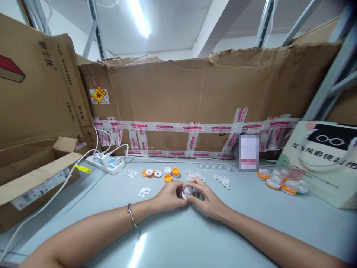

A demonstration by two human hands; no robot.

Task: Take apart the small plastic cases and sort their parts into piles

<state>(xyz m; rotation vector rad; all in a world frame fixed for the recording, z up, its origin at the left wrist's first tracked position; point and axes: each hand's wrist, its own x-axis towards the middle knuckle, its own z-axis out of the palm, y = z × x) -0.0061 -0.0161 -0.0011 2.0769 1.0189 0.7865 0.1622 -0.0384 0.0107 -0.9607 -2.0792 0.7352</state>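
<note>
While the left hand (169,196) and right hand (208,200) share a narrow fingertip grip on the small clear cap (187,191), low over the worktop (178,238), uneven pressure could flick it loose. It might then scatter the white discs (144,192) and orange rings (168,178) nearby.

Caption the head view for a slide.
Left hand and right hand pinch a small clear round plastic cap on a grey table.

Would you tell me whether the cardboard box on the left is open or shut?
Open: the cardboard box has its top flaps folded back.
</note>
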